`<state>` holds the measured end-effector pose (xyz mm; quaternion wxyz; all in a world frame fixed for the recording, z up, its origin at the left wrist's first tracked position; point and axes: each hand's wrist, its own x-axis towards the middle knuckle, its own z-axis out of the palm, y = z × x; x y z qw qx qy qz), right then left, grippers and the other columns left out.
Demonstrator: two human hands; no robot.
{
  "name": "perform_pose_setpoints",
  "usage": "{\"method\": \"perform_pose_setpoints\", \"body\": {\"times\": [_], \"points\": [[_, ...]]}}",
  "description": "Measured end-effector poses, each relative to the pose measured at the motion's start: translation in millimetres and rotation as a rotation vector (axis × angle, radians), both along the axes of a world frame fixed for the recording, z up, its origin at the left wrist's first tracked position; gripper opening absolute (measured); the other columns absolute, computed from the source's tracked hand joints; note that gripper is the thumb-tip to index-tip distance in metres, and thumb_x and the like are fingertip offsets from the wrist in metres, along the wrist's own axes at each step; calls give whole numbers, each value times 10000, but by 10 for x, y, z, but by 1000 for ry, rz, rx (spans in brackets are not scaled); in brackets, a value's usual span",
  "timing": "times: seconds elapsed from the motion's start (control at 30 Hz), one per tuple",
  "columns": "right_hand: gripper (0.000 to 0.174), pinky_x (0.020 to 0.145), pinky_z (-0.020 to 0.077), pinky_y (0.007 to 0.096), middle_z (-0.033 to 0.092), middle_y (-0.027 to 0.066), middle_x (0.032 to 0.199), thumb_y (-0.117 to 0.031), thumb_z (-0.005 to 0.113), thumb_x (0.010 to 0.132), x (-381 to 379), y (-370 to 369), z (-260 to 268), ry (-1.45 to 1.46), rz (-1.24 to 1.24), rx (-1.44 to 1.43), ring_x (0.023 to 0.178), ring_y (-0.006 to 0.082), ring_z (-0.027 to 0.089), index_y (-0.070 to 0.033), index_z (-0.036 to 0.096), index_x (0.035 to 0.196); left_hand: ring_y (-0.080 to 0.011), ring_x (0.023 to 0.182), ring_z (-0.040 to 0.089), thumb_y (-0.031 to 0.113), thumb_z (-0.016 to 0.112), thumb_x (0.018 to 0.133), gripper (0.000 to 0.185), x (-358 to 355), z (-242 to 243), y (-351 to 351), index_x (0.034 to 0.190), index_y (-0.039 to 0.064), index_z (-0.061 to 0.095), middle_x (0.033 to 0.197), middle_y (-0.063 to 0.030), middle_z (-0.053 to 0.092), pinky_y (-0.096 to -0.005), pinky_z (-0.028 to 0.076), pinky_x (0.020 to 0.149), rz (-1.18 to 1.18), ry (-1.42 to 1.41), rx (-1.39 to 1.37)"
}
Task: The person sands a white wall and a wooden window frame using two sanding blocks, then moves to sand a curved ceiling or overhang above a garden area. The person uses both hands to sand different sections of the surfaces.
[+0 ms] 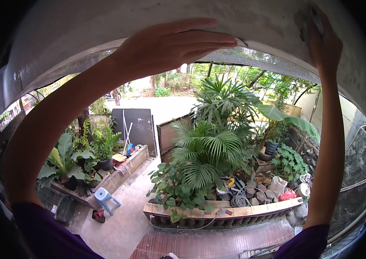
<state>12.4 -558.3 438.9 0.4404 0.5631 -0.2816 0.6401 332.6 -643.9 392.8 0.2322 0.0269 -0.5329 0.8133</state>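
Overhead, a pale grey plastered beam (260, 19) curves across the top of the view. My left hand (176, 42) lies along its lower edge, fingers stretched out and nothing held. At the upper right, my right hand (328, 48) is raised against the same surface. Its fingers curl around a small grey piece (318, 23), mostly hidden, whose kind I cannot make out. Beside those fingers the plaster shows a dark grey patch (300, 22).
Below stands a curved planter wall (251, 209) with palms (215, 142), a coiled hose (239, 200) and paving blocks behind it. A blue plastic stool (103, 196) and a dark red-lined container (98, 216) occupy the concrete path. Red tiles (209, 241) cover the floor nearest me.
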Motion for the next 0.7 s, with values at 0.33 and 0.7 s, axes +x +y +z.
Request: {"method": "perform_pose_setpoints", "body": {"times": [0.33,0.7], "points": [[362,617,528,296,703,129,792,-27,576,848,-498,-368,324,227,538,-99,620,172,670,-28,635,1205,-164,1497,51,219,542,930,492,-1470,-49,20,1412,136,481,1609,71,182,-333,58,1253,77,21,-98],[351,801,544,345,727,158,979,-81,585,871,-346,-26,65,248,-410,-384,905,213,709,-43,639,1216,-22,1430,257,292,572,879,626,524,18,13,1474,199,400,1576,127,271,-359,160,1236,117,-16,-78]]}}
